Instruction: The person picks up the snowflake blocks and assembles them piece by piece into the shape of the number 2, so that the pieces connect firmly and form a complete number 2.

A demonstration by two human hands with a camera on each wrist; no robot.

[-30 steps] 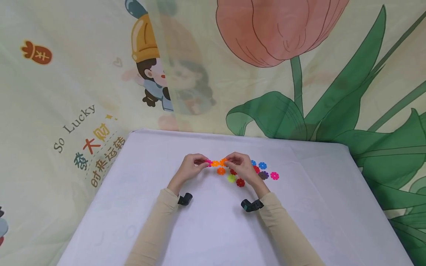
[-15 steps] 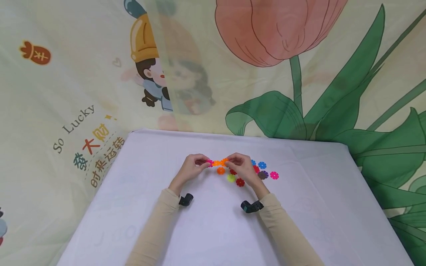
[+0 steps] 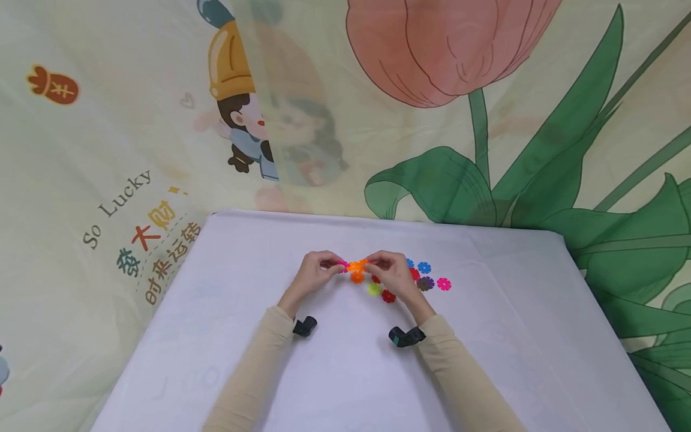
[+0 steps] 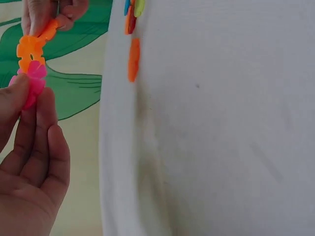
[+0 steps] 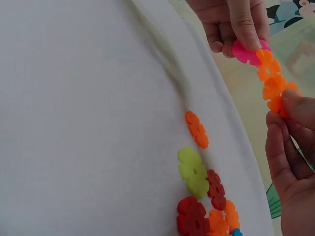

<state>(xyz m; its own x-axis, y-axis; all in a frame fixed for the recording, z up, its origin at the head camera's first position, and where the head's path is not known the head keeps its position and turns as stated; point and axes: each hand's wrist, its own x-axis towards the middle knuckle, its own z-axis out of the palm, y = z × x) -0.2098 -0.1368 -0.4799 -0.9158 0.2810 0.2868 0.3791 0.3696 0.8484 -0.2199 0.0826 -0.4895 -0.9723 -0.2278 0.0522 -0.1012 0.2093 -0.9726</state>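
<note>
My left hand (image 3: 313, 275) pinches a pink flower-shaped plastic disc (image 4: 36, 78) between thumb and fingers. An orange flower disc (image 4: 29, 49) joins onto the pink one at its edge. Thumb and fingers of my right hand (image 3: 396, 277) pinch a second orange flower disc (image 5: 275, 91), which meets the first orange one edge to edge. Whether these two orange discs are locked together I cannot tell. The short row is held above the table, and fingertips partly cover its two ends.
Below the hands, an orange disc (image 3: 357, 277), a yellow-green disc (image 3: 374, 289) and a dark red disc (image 3: 388, 296) lie on the white tablecloth (image 3: 345, 372). More discs, including a blue one (image 3: 424, 267) and a pink one (image 3: 444, 284), lie to the right, some behind my right hand.
My left hand has shifted slightly to the right with the pink and orange discs, so the hands are closer together. The right hand has barely moved.
</note>
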